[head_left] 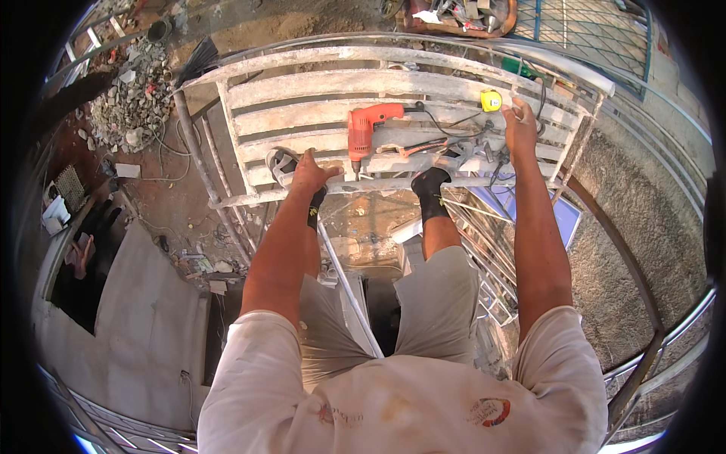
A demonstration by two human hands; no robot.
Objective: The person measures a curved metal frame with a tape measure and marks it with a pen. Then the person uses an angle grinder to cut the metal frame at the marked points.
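Note:
My left hand (pixel 308 178) rests low over my left shin at the platform's near edge, beside a grey sandal (pixel 283 166). Its thumb is apart from the fingers and nothing shows in it. My right hand (pixel 520 130) reaches out over the slats, fingertips beside a yellow tape measure (pixel 491 101); whether they touch it I cannot tell. The fingers look loosely bent and apart. Between my hands a red power drill (pixel 364 130) lies across the slats, its bit toward me. Right of it are an orange-handled tool (pixel 425 147) and a black cable (pixel 446 130).
The slatted metal platform (pixel 302 97) stands high above ground. Rubble (pixel 132 113) lies below left, near a grey concrete wall (pixel 155 284). Metal rods (pixel 473 250) and a blue panel (pixel 563 218) are below right. A container of debris (pixel 461 17) stands beyond.

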